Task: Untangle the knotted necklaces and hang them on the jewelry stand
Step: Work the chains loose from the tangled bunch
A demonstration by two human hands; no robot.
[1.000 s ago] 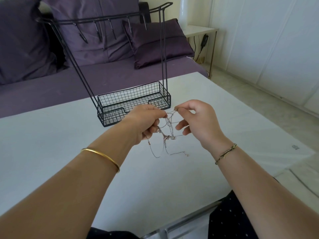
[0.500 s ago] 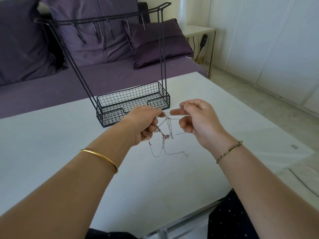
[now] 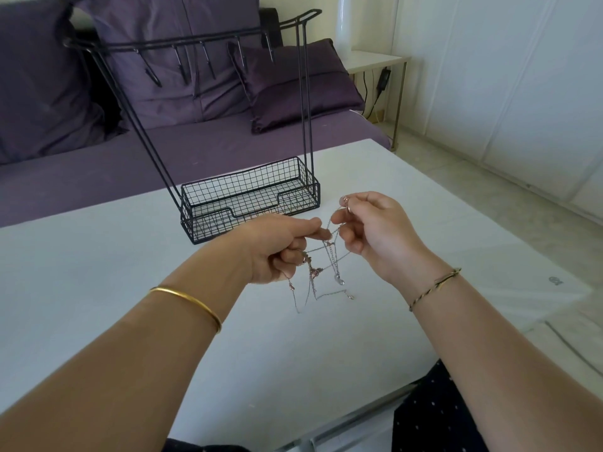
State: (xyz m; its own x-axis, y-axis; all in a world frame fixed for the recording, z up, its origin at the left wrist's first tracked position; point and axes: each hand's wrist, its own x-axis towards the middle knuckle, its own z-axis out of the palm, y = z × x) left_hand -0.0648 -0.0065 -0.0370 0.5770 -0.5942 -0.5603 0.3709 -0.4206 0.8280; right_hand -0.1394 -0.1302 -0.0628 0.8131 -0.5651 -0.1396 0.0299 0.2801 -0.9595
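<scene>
The knotted necklaces [image 3: 326,264] are being held in the air between the two hands, above the white table [image 3: 114,272]. One strand is being pinched by the left hand [image 3: 277,249] between thumb and forefinger, while more chain is being gripped under its curled lower fingers. Another strand, with a small ring-like piece on it, is being pinched by the right hand [image 3: 375,236] between thumb and forefinger, slightly higher and just to the right of the left fingertips. The tangle is being stretched across the narrow gap between the hands, and loose ends with clasps are being left dangling below it; whether the table is being touched by them cannot be told. The black wire jewelry stand [image 3: 208,223] is being kept upright on the table just beyond the hands.
</scene>
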